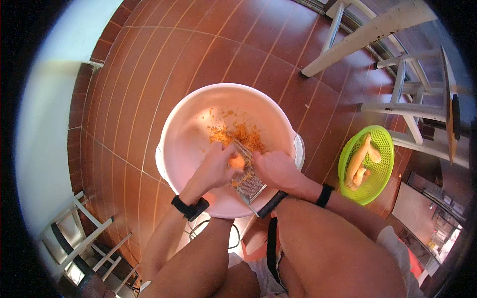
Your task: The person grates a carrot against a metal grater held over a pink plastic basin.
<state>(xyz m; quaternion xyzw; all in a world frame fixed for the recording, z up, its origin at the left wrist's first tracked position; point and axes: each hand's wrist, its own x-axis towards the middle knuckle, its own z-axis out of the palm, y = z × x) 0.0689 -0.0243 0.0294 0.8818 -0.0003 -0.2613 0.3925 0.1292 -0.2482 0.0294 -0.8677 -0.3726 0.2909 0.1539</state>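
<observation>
A large pale pink plastic tub stands on the floor before me, between my knees. Inside it, a metal grater with a black handle leans at a slant, its handle end over the near rim. My left hand holds a peeled orange vegetable piece against the grater's face. With its fingers curled, my right hand grips the grater's right edge. Orange shreds lie heaped in the tub beyond the grater, and some cling to its face.
At the right, a green plastic basket on the tiled floor holds several peeled, long pale-orange vegetables. White-legged stools stand at the upper right. Another metal-framed seat is at the lower left, near a white wall.
</observation>
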